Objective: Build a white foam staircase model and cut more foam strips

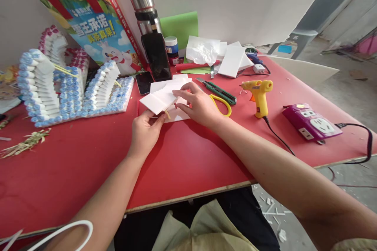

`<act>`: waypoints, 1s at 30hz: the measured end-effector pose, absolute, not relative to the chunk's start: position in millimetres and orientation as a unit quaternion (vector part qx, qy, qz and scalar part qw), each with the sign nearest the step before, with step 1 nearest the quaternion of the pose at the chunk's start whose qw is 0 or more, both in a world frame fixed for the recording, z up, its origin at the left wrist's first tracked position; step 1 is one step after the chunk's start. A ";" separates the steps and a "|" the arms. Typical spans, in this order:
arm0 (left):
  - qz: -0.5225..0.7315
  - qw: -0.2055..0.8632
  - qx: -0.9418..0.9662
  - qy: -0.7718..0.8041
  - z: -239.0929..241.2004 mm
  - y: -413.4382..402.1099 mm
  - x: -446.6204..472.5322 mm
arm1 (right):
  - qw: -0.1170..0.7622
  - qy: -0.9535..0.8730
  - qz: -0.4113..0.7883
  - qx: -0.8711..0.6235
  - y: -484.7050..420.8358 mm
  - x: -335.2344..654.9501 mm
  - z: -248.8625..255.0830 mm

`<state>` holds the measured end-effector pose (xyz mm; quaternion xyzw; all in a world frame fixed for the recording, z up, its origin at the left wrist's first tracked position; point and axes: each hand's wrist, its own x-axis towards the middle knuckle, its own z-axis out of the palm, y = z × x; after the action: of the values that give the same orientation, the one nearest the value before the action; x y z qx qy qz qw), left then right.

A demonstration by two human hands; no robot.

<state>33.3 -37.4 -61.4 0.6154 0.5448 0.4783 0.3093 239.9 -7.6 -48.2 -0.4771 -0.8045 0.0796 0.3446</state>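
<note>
A white foam board piece [159,100] is tilted above other white pieces near the middle of the red table. My left hand [144,133] grips its near lower edge, thumb in front and fingers partly hidden beneath. On the right, my right hand [202,106] has its fingers bent round the board's edge, index finger on top and thumb lower down. A short pale yellow stick [167,114] pokes out under the board by my left fingertips. Close to my right thumb is a small red bit [176,105], too small to name. White sheets [182,115] lie underneath.
Yellow-handled scissors [224,106], a green utility knife [219,92], a yellow glue gun [257,94] and a purple power strip [312,121] lie to the right. Blue-and-white models [53,86] stand left. Behind are a phone [156,57], a steel flask [144,8] and a bag [94,19].
</note>
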 end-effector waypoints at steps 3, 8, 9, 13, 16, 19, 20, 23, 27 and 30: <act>0.487 0.327 0.601 0.543 -62.0 -37.4 30.9 | 0.357 -0.804 0.062 -0.472 -7.1 240.4 -46.8; 0.486 0.348 0.599 0.532 -63.5 -35.3 29.7 | 0.384 -0.810 0.030 -0.442 -4.5 240.2 -47.9; 0.487 0.344 0.602 0.532 -63.9 -34.6 30.0 | 0.385 -0.814 0.023 -0.435 -3.9 239.7 -48.5; 0.491 0.331 0.606 0.532 -64.9 -32.6 31.9 | 0.376 -0.822 0.004 -0.429 -2.7 236.0 -49.7; 0.487 0.314 0.613 0.538 -64.6 -31.9 32.3 | 0.368 -0.826 -0.002 -0.426 -2.3 233.1 -50.4; 0.480 0.297 0.623 0.542 -64.3 -31.4 31.9 | 0.366 -0.832 -0.005 -0.418 -1.4 231.9 -52.3; 0.478 0.294 0.625 0.543 -64.3 -31.2 31.8 | 0.365 -0.832 -0.005 -0.417 -1.0 231.8 -53.0; 0.474 0.285 0.628 0.548 -64.3 -31.1 31.8 | 0.365 -0.832 -0.007 -0.417 -0.5 231.9 -54.7; 0.471 0.285 0.626 0.553 -63.9 -31.9 32.2 | 0.369 -0.832 -0.013 -0.414 -1.0 231.7 -55.5; 0.465 0.281 0.626 0.560 -64.0 -32.1 31.9 | 0.370 -0.832 -0.014 -0.414 -1.6 231.2 -55.0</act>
<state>31.9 -32.1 -64.0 0.6256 0.5601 0.4648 0.2809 231.2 -1.6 -55.0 -0.4143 -0.8316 -0.0138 0.3696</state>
